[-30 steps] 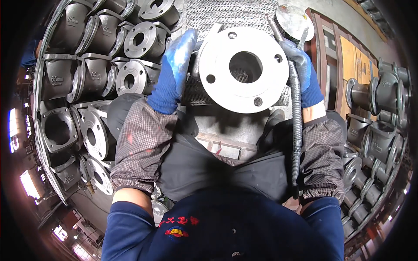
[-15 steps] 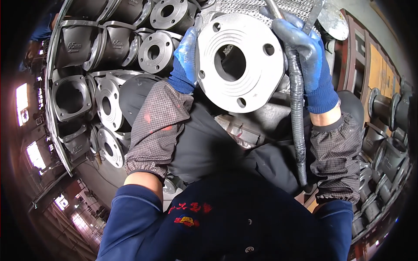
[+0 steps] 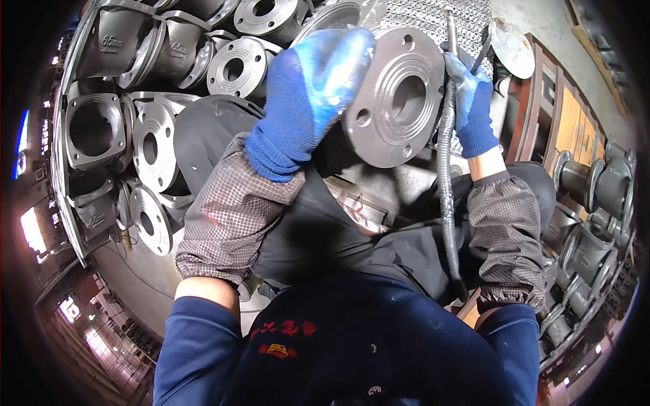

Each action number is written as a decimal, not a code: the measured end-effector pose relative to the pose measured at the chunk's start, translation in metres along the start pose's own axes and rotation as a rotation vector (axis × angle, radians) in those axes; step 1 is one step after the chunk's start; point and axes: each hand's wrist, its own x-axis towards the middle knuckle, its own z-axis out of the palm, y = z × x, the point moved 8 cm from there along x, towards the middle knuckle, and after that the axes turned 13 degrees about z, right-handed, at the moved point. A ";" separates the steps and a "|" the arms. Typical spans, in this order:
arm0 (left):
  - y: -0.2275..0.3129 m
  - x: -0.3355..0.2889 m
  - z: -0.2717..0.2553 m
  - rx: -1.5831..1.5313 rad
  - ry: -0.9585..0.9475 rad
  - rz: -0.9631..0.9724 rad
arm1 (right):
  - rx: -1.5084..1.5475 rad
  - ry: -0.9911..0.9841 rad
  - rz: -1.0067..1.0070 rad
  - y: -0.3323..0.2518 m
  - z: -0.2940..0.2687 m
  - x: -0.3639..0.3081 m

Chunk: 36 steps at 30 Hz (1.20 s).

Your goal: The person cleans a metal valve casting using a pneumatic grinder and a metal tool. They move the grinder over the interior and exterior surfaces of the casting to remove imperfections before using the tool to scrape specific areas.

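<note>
- Flanged casting (image 3: 384, 116) is seen at the near side of the silver mesh (image 3: 413, 12), its bored face tilted; what bears its weight is hidden.
- By the left hand (image 3: 321, 78), near left of the mesh, the casting's upper left rim is partly covered; whether it is clamped there cannot be told.
- By the right hand (image 3: 468, 91), at the mesh's near right, the upper end of a ribbed hose (image 3: 447, 179) is gripped. The hands are apart, with the casting between them.
- The step in hand is judged to be the angling of the casting.
- For the next move, a firm hold on the rim seems called for, with the hose guided clear of the flange edge.
- Left of the mesh, room is limited by stacked castings (image 3: 218, 73).
- Right of the mesh, a pale disc (image 3: 512, 47) and a brown frame (image 3: 556, 105) are found; more room seems offered on the near side, though it is crossed by the hose.
</note>
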 end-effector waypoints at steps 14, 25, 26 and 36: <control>-0.001 0.018 0.037 -0.023 -0.085 -0.205 | 0.040 0.131 0.090 0.019 -0.030 0.006; -0.023 0.084 0.043 0.258 -0.197 0.064 | 0.044 0.183 0.109 0.011 -0.029 0.004; -0.024 0.088 0.045 0.315 -0.211 0.155 | 0.056 0.147 0.102 0.015 -0.029 0.009; -0.034 0.097 0.073 0.922 -0.327 0.654 | 0.068 0.210 0.077 -0.003 -0.039 0.003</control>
